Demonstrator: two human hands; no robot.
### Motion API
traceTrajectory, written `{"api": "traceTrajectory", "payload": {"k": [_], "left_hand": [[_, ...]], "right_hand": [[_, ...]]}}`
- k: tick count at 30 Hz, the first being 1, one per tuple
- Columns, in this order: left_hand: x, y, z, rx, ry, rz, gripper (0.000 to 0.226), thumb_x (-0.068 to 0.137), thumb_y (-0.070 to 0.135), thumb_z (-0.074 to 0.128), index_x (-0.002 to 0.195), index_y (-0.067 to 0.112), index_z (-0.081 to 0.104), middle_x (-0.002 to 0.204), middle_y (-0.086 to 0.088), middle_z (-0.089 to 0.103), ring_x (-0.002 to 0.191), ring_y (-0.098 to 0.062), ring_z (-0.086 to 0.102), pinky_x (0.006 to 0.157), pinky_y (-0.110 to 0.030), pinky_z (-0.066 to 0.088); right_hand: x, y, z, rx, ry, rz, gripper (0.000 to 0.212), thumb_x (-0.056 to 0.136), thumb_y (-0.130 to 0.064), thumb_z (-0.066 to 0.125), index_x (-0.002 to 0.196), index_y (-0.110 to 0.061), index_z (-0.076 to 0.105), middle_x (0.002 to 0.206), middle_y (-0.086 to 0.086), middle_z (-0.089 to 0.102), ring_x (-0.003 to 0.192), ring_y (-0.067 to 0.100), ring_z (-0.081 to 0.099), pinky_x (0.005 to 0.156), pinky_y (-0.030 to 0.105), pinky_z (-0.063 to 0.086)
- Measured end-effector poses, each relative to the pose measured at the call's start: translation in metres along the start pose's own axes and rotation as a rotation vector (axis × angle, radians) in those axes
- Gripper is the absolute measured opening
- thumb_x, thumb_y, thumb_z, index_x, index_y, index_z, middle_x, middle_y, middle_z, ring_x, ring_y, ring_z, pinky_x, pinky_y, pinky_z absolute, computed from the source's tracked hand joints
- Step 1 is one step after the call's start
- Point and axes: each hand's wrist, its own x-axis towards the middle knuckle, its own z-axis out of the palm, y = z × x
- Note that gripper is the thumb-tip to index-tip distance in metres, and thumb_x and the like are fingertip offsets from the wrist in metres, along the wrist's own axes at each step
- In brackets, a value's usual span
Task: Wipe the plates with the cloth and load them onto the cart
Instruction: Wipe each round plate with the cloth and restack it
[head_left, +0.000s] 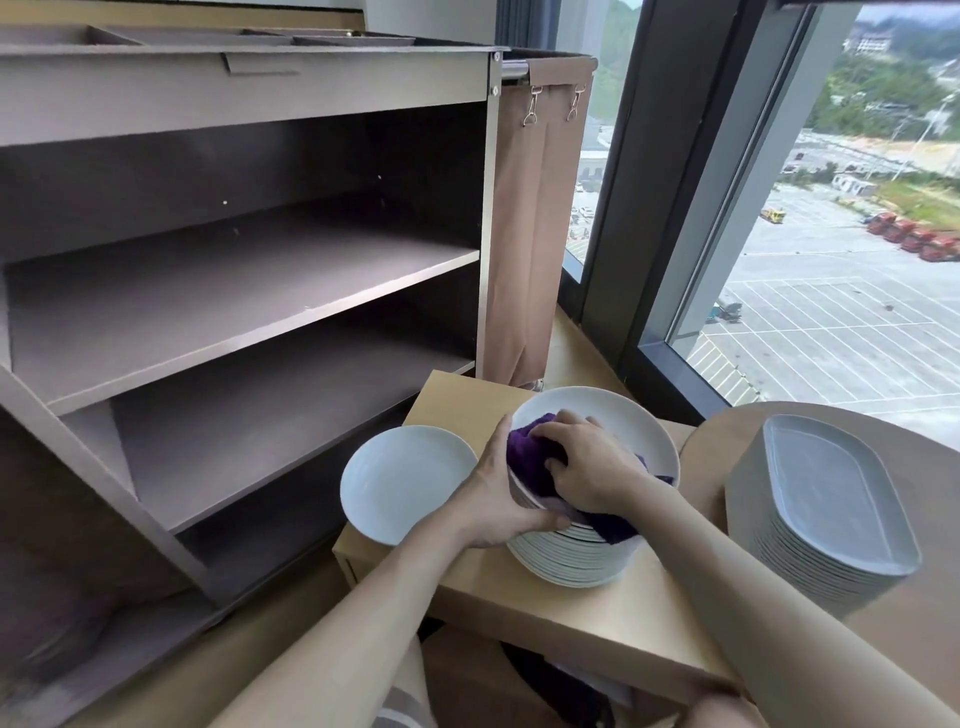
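A tall stack of white round plates (576, 558) stands on a small wooden table (582, 608). The top plate (623, 415) is tilted up off the stack. My left hand (498, 499) grips its left rim, thumb on the upper edge and fingers underneath. My right hand (587, 467) presses a purple cloth (524, 457) into the plate's face, fingers curled over the cloth. A single white plate (405, 480) lies flat on the table left of the stack. The grey cart (249, 291) with bare shelves stands to the left.
A stack of grey oblong platters (831, 509) sits on a round wooden table (924, 623) at the right. A tan fabric bag (535, 223) hangs on the cart's right side. Large windows (831, 260) lie behind the tables.
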Motion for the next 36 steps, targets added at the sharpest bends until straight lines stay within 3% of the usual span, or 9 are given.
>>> {"api": "traceTrajectory", "payload": {"k": [4,10,15,20,27,31,34,36], "left_hand": [[-0.001,-0.001,0.002,0.019,0.029,0.016,0.144,0.051,0.062,0.093,0.151,0.057,-0.011,0.16,0.022,0.025,0.144,-0.005,0.032,0.118,-0.034,0.037],[-0.005,0.0,0.002,0.062,0.046,0.036,0.136,0.052,0.069,0.09,0.149,0.064,-0.006,0.16,0.034,0.015,0.146,0.004,0.023,0.117,-0.027,0.031],[-0.006,-0.001,0.001,0.126,0.032,0.011,0.14,0.054,0.073,0.084,0.157,0.049,-0.008,0.164,0.033,-0.001,0.152,0.0,0.01,0.124,-0.037,0.024],[-0.007,0.0,0.0,0.119,0.031,0.015,0.138,0.053,0.072,0.084,0.155,0.051,-0.007,0.164,0.032,0.002,0.152,-0.003,0.013,0.124,-0.039,0.026],[-0.007,-0.003,0.003,0.072,0.054,0.045,0.137,0.051,0.072,0.087,0.153,0.056,-0.003,0.163,0.029,0.011,0.149,-0.004,0.019,0.121,-0.035,0.031],[-0.006,-0.001,0.002,0.012,0.058,0.052,0.13,0.049,0.066,0.093,0.137,0.077,-0.003,0.142,0.05,0.026,0.134,0.008,0.035,0.1,-0.012,0.036],[-0.005,-0.001,0.002,0.002,0.04,0.033,0.138,0.048,0.069,0.092,0.144,0.07,-0.008,0.156,0.03,0.029,0.14,-0.002,0.036,0.106,-0.021,0.038],[-0.005,-0.003,0.002,-0.008,0.037,0.023,0.14,0.046,0.071,0.091,0.14,0.073,-0.012,0.154,0.027,0.035,0.138,-0.002,0.039,0.105,-0.02,0.04]], "right_hand": [[0.012,0.001,0.005,-0.029,0.098,0.041,0.042,0.099,-0.031,0.051,0.141,-0.036,0.054,0.135,-0.004,0.054,0.119,0.024,0.048,0.094,0.045,0.041],[0.021,0.018,0.001,-0.128,0.146,0.196,0.045,0.099,-0.038,0.054,0.144,-0.035,0.048,0.144,0.003,0.046,0.131,0.034,0.043,0.105,0.053,0.04],[0.005,0.041,-0.011,-0.304,0.161,0.239,0.035,0.096,-0.037,0.054,0.131,-0.032,0.055,0.129,0.001,0.047,0.117,0.03,0.044,0.094,0.047,0.041],[-0.017,0.05,-0.02,-0.299,0.038,0.213,0.043,0.091,-0.035,0.056,0.134,-0.038,0.057,0.128,-0.003,0.052,0.104,0.022,0.04,0.085,0.041,0.037],[-0.034,0.031,-0.029,0.113,-0.226,0.109,0.041,0.09,-0.022,0.055,0.124,-0.04,0.066,0.112,-0.009,0.049,0.116,0.022,0.047,0.1,0.043,0.043],[-0.026,0.009,-0.017,0.178,-0.208,0.09,0.041,0.086,-0.024,0.054,0.122,-0.038,0.067,0.112,-0.009,0.048,0.115,0.022,0.047,0.097,0.043,0.044],[-0.016,0.002,-0.011,0.134,-0.161,0.09,0.048,0.085,-0.029,0.051,0.13,-0.04,0.063,0.12,-0.006,0.048,0.117,0.024,0.044,0.1,0.047,0.044],[-0.008,-0.002,-0.004,0.098,-0.111,0.09,0.052,0.087,-0.03,0.049,0.137,-0.04,0.058,0.127,-0.004,0.048,0.119,0.026,0.043,0.1,0.048,0.044]]}}
